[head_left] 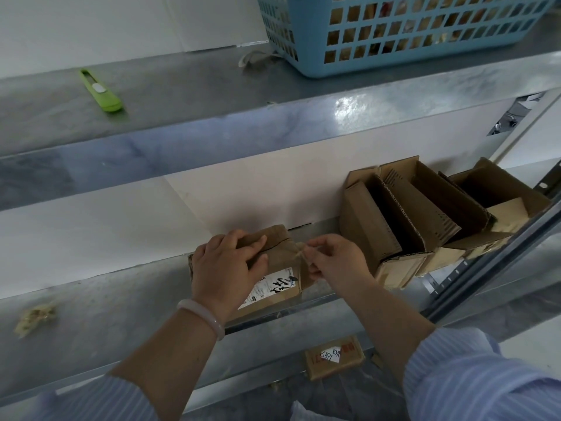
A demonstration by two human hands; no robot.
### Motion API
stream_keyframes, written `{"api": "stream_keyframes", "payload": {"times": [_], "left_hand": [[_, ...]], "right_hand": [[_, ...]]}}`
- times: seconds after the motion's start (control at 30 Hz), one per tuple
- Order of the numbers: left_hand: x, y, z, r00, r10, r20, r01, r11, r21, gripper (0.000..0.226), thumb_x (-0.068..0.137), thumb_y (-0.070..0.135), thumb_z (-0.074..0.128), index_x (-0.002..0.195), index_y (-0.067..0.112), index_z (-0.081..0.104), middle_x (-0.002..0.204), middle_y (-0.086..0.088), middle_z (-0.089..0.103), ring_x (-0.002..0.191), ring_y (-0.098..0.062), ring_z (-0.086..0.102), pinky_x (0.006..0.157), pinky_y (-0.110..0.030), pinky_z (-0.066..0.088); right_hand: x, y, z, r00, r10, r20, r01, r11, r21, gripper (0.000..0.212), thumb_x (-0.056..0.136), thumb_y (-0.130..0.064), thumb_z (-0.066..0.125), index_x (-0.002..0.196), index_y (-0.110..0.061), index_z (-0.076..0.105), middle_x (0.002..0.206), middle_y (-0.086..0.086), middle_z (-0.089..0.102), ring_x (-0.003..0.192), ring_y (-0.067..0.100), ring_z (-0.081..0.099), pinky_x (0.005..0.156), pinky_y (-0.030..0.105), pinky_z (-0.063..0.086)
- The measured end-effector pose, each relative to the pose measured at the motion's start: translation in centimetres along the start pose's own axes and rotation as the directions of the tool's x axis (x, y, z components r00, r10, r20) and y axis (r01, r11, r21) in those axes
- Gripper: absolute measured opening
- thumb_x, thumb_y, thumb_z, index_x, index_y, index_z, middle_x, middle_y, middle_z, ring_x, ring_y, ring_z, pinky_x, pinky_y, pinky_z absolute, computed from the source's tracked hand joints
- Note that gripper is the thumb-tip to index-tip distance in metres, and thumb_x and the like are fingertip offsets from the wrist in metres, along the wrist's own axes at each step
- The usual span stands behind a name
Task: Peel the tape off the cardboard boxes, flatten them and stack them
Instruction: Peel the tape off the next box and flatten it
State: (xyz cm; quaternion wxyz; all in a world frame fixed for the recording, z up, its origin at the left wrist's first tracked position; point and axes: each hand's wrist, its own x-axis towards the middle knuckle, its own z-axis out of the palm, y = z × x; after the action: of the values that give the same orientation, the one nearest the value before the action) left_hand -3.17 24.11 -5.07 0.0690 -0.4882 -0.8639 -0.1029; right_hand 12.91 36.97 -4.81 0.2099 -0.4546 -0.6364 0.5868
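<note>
The head camera looks down at a shiny metal shelf (106,314). The step in hand looks like the peeling. The left hand (226,268) lies over the top of a small cardboard box (280,256) with its fingers curled round it, holding it down. The right hand (334,262) is just beside it, thumb and finger squeezed tight on a thin tape strip (300,253). The strip is lifted at the pinched end, and the other end looks stuck to the box.

The box sits on the shelf right under both hands, shut, with a white label facing up. The next move likely calls for a slow pull away from the left hand, with that hand pressing hard so the box does not slide (thin tape can snap).

To the right of the pinching hand stand some opened boxes (394,217), not flat and not stacked. Far to the left of the holding hand lies a scrunched ball of tape (35,317). On the higher shelf, up and away from both hands, are a green box cutter (101,91) and a blue basket (394,34). Below the hands, on the floor, lies another brown box (334,357). A white wall is behind the shelf.
</note>
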Motion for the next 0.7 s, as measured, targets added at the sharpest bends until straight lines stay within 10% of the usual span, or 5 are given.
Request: {"api": "stream_keyframes", "payload": {"times": [0.1,0.37,0.57,0.7], "left_hand": [[-0.1,0.0,0.0,1.000,0.002,0.007,-0.002,1.000,0.002,0.058,0.082,0.066,0.019,0.123,0.050,0.057,0.128,0.013,0.053,0.117,-0.018,0.047,0.096,-0.041,0.033],[0.0,0.0,0.0,1.000,-0.006,0.014,0.006,1.000,-0.003,0.060,0.081,0.067,0.018,0.124,0.051,0.056,0.131,0.013,0.052,0.120,-0.018,0.045,0.098,-0.040,0.031],[-0.1,0.0,-0.1,1.000,0.000,0.008,0.000,1.000,-0.011,0.057,0.081,0.067,0.021,0.122,0.051,0.058,0.128,0.015,0.053,0.118,-0.017,0.046,0.097,-0.039,0.032],[-0.1,-0.1,-0.1,1.000,0.009,-0.015,-0.010,1.000,-0.021,0.053,0.082,0.065,0.027,0.118,0.049,0.061,0.124,0.013,0.056,0.114,-0.019,0.050,0.093,-0.040,0.035]], "right_hand": [[-0.4,0.8,0.0,0.980,-0.197,0.019,0.193,0.932,-0.308,0.018,0.093,-0.035,0.062,0.101,-0.021,0.071,0.086,-0.009,0.067,0.078,0.005,0.063,0.066,0.021,0.051],[0.1,1.8,0.1,0.891,-0.446,0.077,0.426,0.768,-0.477,0.005,0.089,-0.024,0.069,0.090,-0.020,0.069,0.087,-0.010,0.058,0.073,-0.001,0.053,0.062,0.006,0.037],[-0.3,2.2,0.0,0.983,-0.121,0.137,0.118,0.993,0.026,0.014,0.094,-0.008,0.060,0.082,-0.013,0.065,0.075,0.000,0.066,0.070,0.012,0.062,0.064,0.015,0.048],[0.0,2.7,0.2,0.947,0.022,0.320,-0.168,0.884,0.437,0.015,0.096,0.001,0.051,0.085,-0.002,0.060,0.072,0.012,0.061,0.068,0.020,0.059,0.072,0.035,0.054]]}}
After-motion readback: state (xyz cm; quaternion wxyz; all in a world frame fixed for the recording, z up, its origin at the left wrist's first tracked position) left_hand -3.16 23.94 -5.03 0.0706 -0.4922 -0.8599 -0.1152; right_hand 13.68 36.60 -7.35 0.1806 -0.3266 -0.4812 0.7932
